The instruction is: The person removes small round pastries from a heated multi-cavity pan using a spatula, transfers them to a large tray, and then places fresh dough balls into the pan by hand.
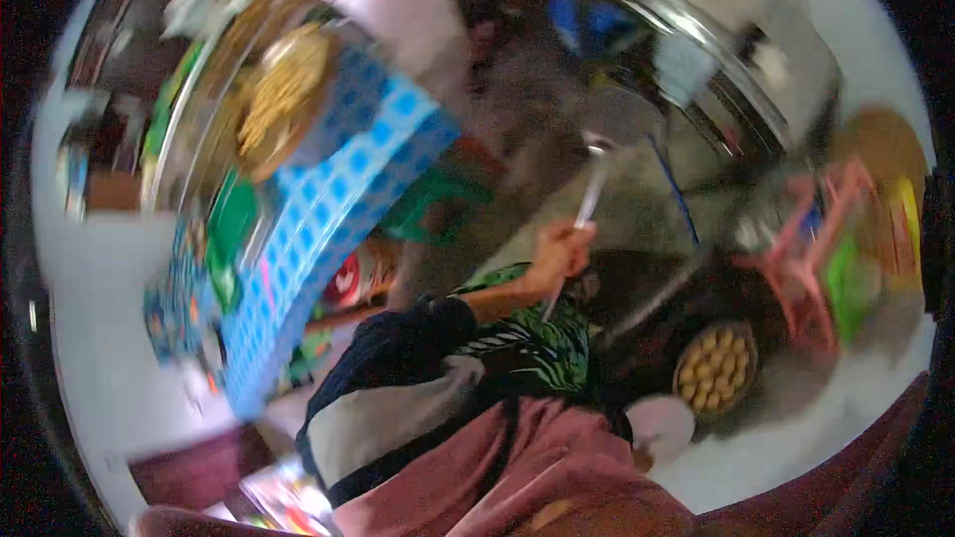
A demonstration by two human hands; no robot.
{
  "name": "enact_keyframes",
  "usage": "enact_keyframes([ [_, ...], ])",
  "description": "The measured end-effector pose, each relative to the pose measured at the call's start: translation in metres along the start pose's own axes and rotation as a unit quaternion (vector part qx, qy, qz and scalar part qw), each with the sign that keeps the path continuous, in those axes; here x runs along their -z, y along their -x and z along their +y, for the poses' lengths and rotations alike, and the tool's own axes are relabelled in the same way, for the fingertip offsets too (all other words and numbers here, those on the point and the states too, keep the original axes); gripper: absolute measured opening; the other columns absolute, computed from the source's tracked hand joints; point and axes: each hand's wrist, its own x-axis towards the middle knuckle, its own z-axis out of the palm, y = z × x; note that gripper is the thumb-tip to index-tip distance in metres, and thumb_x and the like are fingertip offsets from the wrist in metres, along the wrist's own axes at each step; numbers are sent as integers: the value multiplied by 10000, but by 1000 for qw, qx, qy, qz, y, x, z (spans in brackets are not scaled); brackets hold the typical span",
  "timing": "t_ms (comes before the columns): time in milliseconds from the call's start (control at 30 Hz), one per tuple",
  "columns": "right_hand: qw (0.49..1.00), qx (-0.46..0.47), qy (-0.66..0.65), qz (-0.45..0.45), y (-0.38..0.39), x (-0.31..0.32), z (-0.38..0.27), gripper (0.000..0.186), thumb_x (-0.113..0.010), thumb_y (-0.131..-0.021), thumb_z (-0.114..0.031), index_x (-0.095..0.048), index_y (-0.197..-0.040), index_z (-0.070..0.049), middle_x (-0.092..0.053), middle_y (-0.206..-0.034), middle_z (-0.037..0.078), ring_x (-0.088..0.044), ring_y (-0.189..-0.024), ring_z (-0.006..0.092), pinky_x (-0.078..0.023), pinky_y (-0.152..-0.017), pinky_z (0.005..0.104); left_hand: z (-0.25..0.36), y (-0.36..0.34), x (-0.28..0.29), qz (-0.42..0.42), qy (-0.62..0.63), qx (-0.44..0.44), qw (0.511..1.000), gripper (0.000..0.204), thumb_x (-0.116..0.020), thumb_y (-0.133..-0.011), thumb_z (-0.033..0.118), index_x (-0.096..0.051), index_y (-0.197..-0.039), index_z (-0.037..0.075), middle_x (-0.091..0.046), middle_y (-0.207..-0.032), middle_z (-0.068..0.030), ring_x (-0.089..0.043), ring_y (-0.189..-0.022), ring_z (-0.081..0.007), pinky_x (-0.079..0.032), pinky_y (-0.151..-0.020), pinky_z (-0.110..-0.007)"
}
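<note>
My left hand (563, 251) is closed around the slim handle of a long metal utensil (591, 195). The handle slants up and away from me, and its lower end reaches down past my fist. Blur hides the shape of its far end, beside a round grey patch. To the right of my lap, several round pale balls (714, 370) fill a dark round pan. A white disc (662, 426), perhaps a plate, lies beside it. A small skin-coloured patch shows by the disc; I cannot make out my right hand or its fingers there.
On the left stands a table with a blue patterned cloth (343, 224), bearing a bowl of yellowish food (286, 94). A green stool (438, 204) is beside it. To the right are a pink plastic stool (811, 259) and a blue stick (676, 189).
</note>
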Motion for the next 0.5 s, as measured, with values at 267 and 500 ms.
enact_keyframes([
  [267, 900, 200, -305, -239, -32, 48, -199, 306, -489, -849, -256, -493, -1056, -31, -537, -1000, 117, -531, -874, 212, -399, -766, 314, 25, 45, 80, 45, 213, -80, 973, 257, -534, -858, 259, -448, -667, 109, -369, -533, 44, -328, -412, -48, -253, -344, -203],
  [500, 735, 369, -269, -502, 168, 87, -479, 319, -483, -876, -198, -501, -1132, -8, -554, -994, 66, -513, -864, 140, -416, -747, 273, 82, 63, 193, 109, 285, -215, 928, 278, -522, -862, 278, -425, -662, 112, -364, -526, 35, -353, -415, -63, -286, -363, -220],
])
